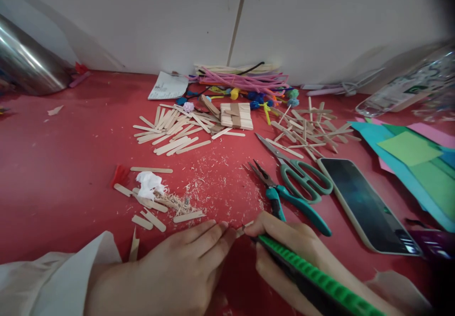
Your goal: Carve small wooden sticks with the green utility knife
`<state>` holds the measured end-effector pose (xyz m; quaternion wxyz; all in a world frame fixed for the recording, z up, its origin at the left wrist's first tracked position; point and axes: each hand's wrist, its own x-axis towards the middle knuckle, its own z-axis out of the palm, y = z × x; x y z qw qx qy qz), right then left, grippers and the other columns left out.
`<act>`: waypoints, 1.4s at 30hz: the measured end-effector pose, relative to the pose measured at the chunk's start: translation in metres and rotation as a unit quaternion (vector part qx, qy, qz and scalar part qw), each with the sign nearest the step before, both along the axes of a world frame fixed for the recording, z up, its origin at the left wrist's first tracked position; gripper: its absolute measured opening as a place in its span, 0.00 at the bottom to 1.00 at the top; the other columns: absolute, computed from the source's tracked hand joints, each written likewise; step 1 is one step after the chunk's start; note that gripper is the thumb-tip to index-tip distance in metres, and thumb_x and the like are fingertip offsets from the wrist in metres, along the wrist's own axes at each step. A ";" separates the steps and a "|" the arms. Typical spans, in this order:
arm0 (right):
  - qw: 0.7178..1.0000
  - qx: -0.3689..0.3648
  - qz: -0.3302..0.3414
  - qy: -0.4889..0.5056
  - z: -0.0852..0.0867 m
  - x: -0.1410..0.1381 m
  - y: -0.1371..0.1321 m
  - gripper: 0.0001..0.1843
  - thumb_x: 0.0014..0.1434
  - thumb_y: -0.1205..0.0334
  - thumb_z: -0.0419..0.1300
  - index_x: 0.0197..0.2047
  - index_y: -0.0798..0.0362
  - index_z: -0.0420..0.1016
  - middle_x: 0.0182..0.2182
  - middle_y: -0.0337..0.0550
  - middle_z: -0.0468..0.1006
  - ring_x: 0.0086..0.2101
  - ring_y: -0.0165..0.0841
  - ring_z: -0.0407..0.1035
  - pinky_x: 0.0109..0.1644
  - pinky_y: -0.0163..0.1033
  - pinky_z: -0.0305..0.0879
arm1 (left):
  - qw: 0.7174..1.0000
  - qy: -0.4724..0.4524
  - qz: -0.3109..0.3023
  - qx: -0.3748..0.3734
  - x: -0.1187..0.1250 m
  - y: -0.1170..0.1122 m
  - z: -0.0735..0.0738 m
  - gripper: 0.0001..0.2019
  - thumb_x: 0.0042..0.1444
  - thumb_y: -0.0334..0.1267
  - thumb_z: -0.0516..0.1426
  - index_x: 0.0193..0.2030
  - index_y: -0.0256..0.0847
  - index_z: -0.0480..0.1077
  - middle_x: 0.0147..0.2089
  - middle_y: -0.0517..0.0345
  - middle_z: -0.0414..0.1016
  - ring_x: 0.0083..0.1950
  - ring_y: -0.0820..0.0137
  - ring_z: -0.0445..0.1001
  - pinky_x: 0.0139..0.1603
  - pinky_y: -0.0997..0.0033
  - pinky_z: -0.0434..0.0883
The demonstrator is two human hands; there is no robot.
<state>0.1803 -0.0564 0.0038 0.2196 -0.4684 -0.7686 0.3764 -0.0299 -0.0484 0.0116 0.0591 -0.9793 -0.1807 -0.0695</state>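
At the front middle, my right hand (284,249) is wrapped round a utility knife (305,268) with a green ribbed and black handle. Its tip points toward a small piece of craft stick (241,231), which lies between my two hands. My left hand (185,264) pinches this piece, with the fingers pressed together; most of the piece is hidden. Wood shavings (213,183) are scattered over the red table (71,164) ahead of my hands. Cut stick pieces (149,219) and a crumpled white tissue (150,185) lie left of the shavings.
Pliers (270,183), scissors (302,178) and a phone (369,202) lie close to my right hand. Behind are piles of craft sticks (170,126), pipe cleaners (245,79) and glued stick shapes (305,126). Coloured paper (419,155) and a plastic bottle (408,79) are at right.
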 end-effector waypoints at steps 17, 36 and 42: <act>0.995 0.025 -0.091 -0.022 -0.001 0.008 0.009 0.06 0.52 0.69 0.51 0.29 0.49 0.65 0.20 0.32 0.70 0.20 0.25 0.64 0.23 0.30 0.60 | 0.998 -0.009 0.039 -0.038 -0.004 0.010 -0.004 0.17 0.61 0.39 0.49 0.54 0.35 0.67 0.52 0.50 0.71 0.54 0.61 0.66 0.55 0.63 0.62; 0.997 0.040 -0.054 0.039 -0.005 0.001 0.004 0.05 0.56 0.68 0.51 0.33 0.51 0.66 0.20 0.34 0.72 0.19 0.25 0.65 0.22 0.29 0.63 | 0.985 0.023 0.029 -0.167 -0.008 0.010 -0.013 0.44 0.48 0.63 0.53 0.67 0.43 0.45 0.66 0.37 0.49 0.66 0.48 0.50 0.58 0.49 0.58; 0.998 0.048 -0.034 0.038 -0.005 0.001 0.005 0.06 0.58 0.69 0.49 0.35 0.51 0.66 0.23 0.36 0.73 0.21 0.25 0.68 0.24 0.29 0.65 | 0.978 0.036 0.030 -0.203 -0.007 0.011 -0.014 0.45 0.49 0.62 0.53 0.67 0.43 0.41 0.68 0.35 0.42 0.67 0.47 0.44 0.59 0.47 0.57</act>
